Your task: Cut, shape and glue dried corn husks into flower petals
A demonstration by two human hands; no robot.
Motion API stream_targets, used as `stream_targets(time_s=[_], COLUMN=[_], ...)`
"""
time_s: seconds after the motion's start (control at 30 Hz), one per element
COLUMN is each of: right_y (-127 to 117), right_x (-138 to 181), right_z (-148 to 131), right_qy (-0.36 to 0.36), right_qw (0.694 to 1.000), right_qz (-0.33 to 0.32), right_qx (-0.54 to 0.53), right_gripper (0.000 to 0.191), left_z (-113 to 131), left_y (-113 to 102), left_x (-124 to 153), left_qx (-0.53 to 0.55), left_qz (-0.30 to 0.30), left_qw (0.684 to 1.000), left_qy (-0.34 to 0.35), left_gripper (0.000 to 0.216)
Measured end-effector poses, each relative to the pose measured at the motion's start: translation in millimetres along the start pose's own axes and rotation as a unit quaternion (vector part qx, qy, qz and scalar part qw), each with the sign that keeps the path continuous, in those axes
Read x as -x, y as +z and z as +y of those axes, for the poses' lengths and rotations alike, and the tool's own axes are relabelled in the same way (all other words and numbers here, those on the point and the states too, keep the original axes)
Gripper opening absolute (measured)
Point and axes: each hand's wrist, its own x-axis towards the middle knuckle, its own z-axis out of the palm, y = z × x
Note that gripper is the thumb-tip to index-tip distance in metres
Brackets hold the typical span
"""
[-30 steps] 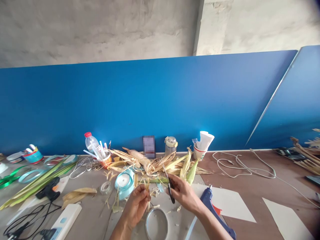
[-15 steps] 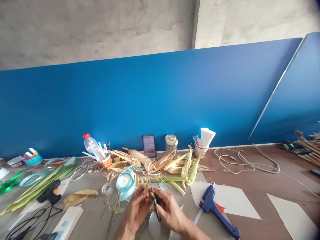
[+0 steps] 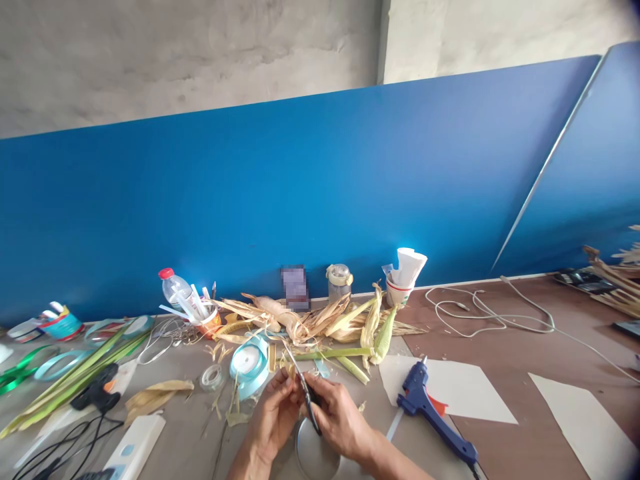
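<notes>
My right hand (image 3: 343, 415) is closed around black-handled scissors (image 3: 309, 400), whose blades point away and slightly left. Close beside it, my left hand (image 3: 274, 412) pinches a small piece of dry corn husk (image 3: 287, 365), mostly covered by the fingers. The blades lie right by that piece; whether they touch it I cannot tell. Under the hands sits a round grey container (image 3: 316, 457), partly hidden. Beyond them, dried corn husks (image 3: 325, 319) and a green-tipped husk (image 3: 385, 337) are heaped on the table.
A blue glue gun (image 3: 425, 407) rests on white paper (image 3: 475, 393) at right. To the left are a light-blue ribbon roll (image 3: 249, 363), clear tape (image 3: 212, 377), a white power strip (image 3: 134, 445) and a black glue gun (image 3: 97, 393). A blue partition (image 3: 300, 187) stands behind.
The scissors' blades have swung a little to the left and look slightly more parted. The hands stay close together, and the whole view has shifted slightly.
</notes>
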Motion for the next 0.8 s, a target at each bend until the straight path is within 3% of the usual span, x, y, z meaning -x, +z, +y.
stream_targets(time_s=[0.43, 0.8], right_y=[-1.5, -1.4], right_x=[2.9, 2.8], right_z=[0.2, 4.6], right_qy=[0.017, 0.005], right_qw=[1.000, 1.000], right_qz=[-0.001, 0.004], right_qx=[-0.004, 0.017], right_gripper=[0.020, 0.020], left_z=[3.2, 2.2], left_y=[2.0, -0.3], left_x=[0.3, 0.3], left_qx=[0.004, 0.008], left_qz=[-0.040, -0.011], left_qw=[0.999, 1.000], left_qy=[0.007, -0.009], left_gripper=[0.004, 0.006])
